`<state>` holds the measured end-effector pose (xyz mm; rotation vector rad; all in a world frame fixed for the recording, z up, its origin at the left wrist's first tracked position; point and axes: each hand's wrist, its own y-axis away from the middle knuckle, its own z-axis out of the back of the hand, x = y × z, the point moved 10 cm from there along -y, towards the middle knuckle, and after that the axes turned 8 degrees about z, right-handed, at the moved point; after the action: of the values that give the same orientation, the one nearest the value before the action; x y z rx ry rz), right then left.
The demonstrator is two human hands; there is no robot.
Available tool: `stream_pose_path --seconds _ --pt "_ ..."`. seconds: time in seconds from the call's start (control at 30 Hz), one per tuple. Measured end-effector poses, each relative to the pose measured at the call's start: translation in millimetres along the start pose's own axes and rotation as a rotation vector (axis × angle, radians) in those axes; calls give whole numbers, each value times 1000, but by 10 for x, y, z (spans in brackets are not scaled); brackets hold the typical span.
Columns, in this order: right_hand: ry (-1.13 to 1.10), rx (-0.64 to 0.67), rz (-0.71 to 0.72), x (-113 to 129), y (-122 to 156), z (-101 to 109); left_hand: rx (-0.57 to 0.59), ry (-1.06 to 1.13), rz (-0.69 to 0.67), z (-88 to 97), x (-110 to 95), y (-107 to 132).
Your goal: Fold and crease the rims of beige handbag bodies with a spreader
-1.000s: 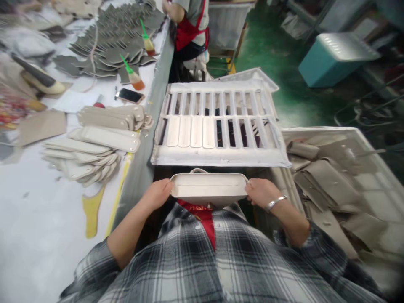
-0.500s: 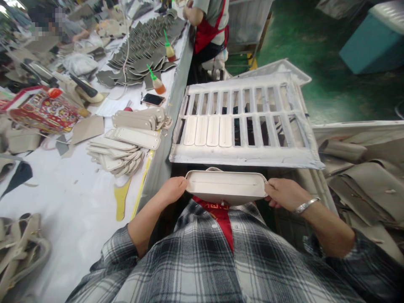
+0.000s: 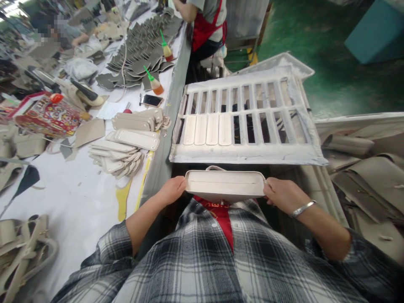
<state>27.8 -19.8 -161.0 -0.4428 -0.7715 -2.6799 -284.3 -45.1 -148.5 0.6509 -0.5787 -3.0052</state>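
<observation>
I hold a cream, flat, oblong bag panel [image 3: 224, 184] level in front of my chest. My left hand [image 3: 170, 190] grips its left end with curled fingers. My right hand [image 3: 282, 194], with a silver bracelet at the wrist, grips its right end. Just beyond the panel lies a white slatted rack [image 3: 246, 122] with several cream strips laid in its left slots. A stack of similar cream pieces [image 3: 126, 143] rests on the white table [image 3: 63, 202] to my left.
Two glue bottles [image 3: 153, 82] with green nozzles, a phone [image 3: 152, 100] and rows of grey cut pieces [image 3: 142, 54] lie further along the table. A person in a red apron [image 3: 205, 21] stands beyond. A bin of tan pieces [image 3: 362, 168] is at my right.
The view has shifted slightly to the left and steadied. Both hands keep the same grip on the cream panel, which stays near my chest.
</observation>
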Motion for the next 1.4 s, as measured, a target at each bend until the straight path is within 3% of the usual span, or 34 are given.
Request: stream_pose_path --seconds 0.07,0.2,0.27,0.4,0.6,0.93,1.07,1.23,1.33,1.4 --pt "66 2 -1 1 -1 2 58 173 60 -24 69 -30" --pt "147 35 23 38 -3 -11 314 726 239 -260 224 -22" --pt "143 41 27 46 -3 -14 376 923 275 -349 263 -1" --pt "79 18 -5 17 -3 4 371 1159 270 -446 312 0" --pt "9 0 -26 -26 0 -9 353 1177 262 -558 328 -51" --pt "-19 -10 -46 -105 -17 -23 346 1026 243 -474 298 -111" --pt "-44 14 -29 -86 -60 -26 336 738 203 -319 235 -148" --pt "-16 67 -52 -13 -19 18 411 359 147 -128 122 -153" --pt "2 25 -77 45 54 107 213 -72 14 104 -194 -209" --pt "25 -8 -97 64 83 148 13 -201 -180 191 -688 -175"
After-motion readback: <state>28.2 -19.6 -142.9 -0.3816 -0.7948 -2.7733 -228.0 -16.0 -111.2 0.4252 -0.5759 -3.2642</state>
